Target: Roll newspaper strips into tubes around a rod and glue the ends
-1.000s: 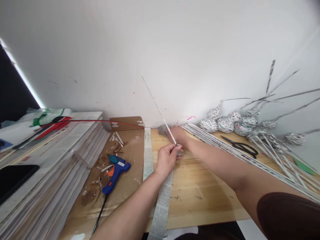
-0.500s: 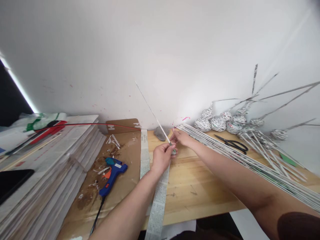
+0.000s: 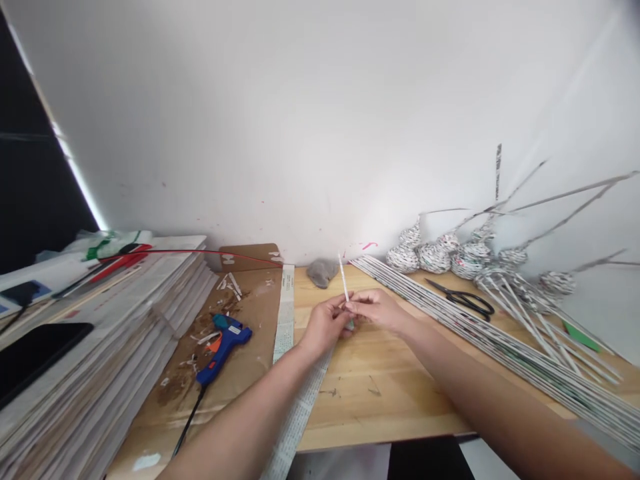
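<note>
My left hand is closed around the base of a thin white paper tube, which points up and away from me. Beside it, my right hand pinches the same tube near its lower end, the two hands almost touching. A printed newspaper strip runs from under my left hand down past the table's front edge. Another newspaper strip lies to the left of the hands. Just beyond them, against the wall, sits a grey lump.
A blue glue gun rests on stained cardboard, left of it a tall paper stack with a black phone. On the right are long paper tubes, black scissors and several woven paper gourds.
My right hand has come down and back to meet my left at the tube's base. The tube now looks much shorter and more upright. The camera view has shifted slightly.
</note>
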